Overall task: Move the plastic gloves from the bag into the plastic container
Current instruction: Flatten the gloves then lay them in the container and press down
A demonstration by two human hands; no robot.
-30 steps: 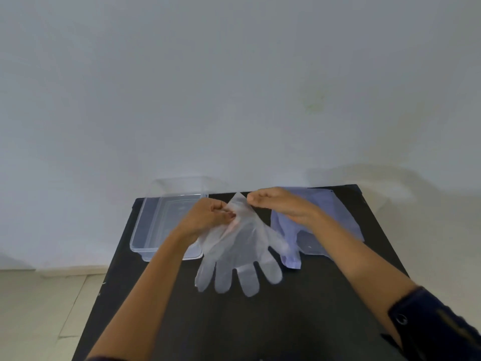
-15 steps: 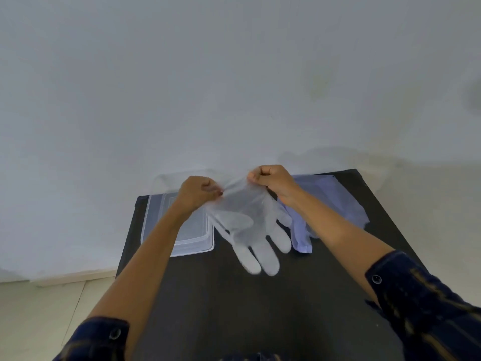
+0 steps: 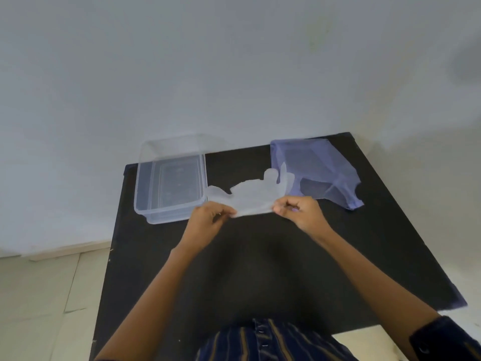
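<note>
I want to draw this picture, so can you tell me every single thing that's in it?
Table: one, black, in the middle, against the wall.
Container: one, clear, empty, far left of the table.
Bag: one, see-through bluish, far right of the table.
Glove: one, clear, held over the table between container and bag, fingers pointing away.
Wall: one, pale grey, behind the table.
Floor: pale tiles, left of the table.
Shirt: dark with stripes, bottom edge.
Left hand: pinching the glove's near edge.
Right hand: pinching the same edge.
</note>
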